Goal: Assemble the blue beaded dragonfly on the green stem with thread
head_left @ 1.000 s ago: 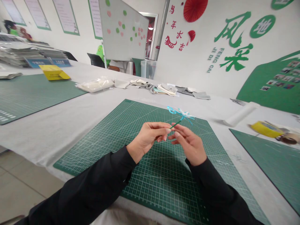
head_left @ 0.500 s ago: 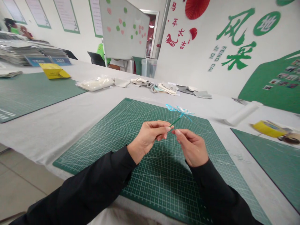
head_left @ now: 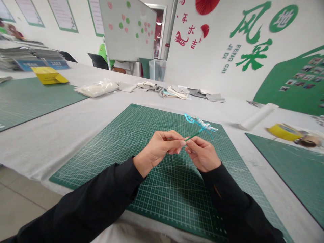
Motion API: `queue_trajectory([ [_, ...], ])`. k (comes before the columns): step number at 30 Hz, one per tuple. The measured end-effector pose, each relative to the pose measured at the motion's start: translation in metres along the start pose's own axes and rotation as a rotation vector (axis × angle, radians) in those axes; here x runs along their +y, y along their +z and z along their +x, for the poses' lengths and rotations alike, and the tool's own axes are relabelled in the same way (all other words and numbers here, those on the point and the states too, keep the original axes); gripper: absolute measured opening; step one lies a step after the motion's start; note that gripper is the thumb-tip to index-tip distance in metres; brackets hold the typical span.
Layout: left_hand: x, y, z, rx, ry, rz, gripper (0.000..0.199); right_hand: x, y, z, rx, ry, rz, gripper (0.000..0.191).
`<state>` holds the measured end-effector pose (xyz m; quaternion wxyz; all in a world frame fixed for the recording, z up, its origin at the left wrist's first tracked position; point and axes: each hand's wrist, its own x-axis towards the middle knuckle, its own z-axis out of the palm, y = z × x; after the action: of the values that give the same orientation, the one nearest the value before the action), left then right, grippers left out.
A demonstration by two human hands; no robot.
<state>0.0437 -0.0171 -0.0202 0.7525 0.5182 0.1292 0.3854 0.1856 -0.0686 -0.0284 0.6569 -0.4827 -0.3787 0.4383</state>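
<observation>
Above a green cutting mat (head_left: 157, 199) with white grid lines, an artificial flower (head_left: 207, 125) with light blue loops and white beads leans up to the right on a thin green stem (head_left: 194, 135). My left hand (head_left: 159, 148) is closed, pinching the lower end of that stem between thumb and fingers. Close against it, my right hand (head_left: 204, 155) is also closed, its thumb and fingertips pinched at the stem just under the flower head. The lowest part of the stem is hidden by my fingers.
Further back lie folded cloths (head_left: 177, 91) and a clear plastic packet (head_left: 97, 88). A yellow packet (head_left: 49, 75) rests on the left mat. To the right are a white roll (head_left: 259, 116), a yellow roll (head_left: 285, 131) and another green mat (head_left: 286, 162).
My right hand has moved in against the left and now pinches the stem, where before it was a little apart. The flower has shifted slightly right and down; the camera view has shifted too.
</observation>
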Motion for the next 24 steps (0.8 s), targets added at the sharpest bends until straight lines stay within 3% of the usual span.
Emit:
queue_trajectory([
  [10,0.002,0.001,0.0,-0.059,0.033,0.103,0.01,0.007,-0.007,0.0,0.09,-0.227,-0.167,0.015],
  [16,0.003,0.002,-0.002,-0.108,0.02,0.123,0.012,0.0,-0.005,-0.006,0.141,-0.396,-0.38,0.007],
  [24,0.004,0.003,-0.002,-0.143,0.014,0.133,0.01,0.002,-0.006,-0.007,0.151,-0.477,-0.424,0.006],
])
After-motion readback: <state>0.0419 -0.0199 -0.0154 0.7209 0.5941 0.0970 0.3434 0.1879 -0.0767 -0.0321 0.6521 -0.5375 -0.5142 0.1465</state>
